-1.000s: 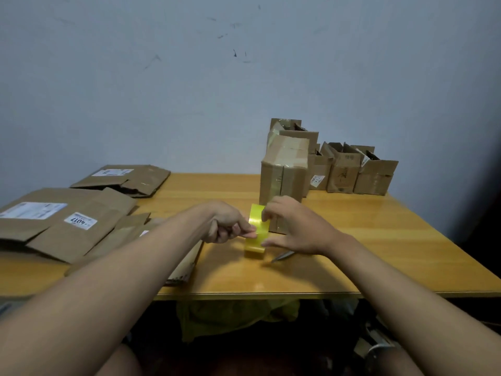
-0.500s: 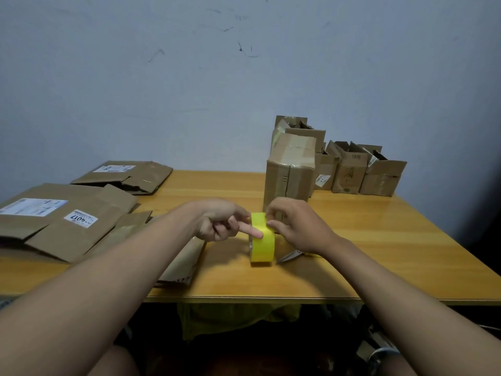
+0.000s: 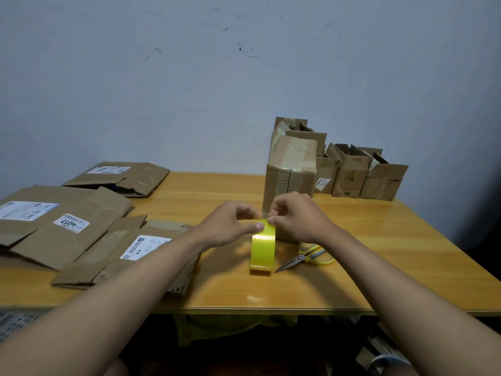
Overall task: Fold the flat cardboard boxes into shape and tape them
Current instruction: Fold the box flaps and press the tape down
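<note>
Both hands, left hand point(image 3: 230, 223) and right hand point(image 3: 295, 218), are pinching the tape roll point(image 3: 262, 249) top; peeling the end slowly should be keeping it straight.

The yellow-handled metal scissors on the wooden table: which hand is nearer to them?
The right hand. It is just above and behind the yellow-handled metal scissors, at the top of the yellow tape roll. The left hand is beyond the roll, farther away.

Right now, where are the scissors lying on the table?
In the head view the scissors lie on the table right of centre, just right of the yellow tape roll, under the right hand, in front of the tall box.
</note>
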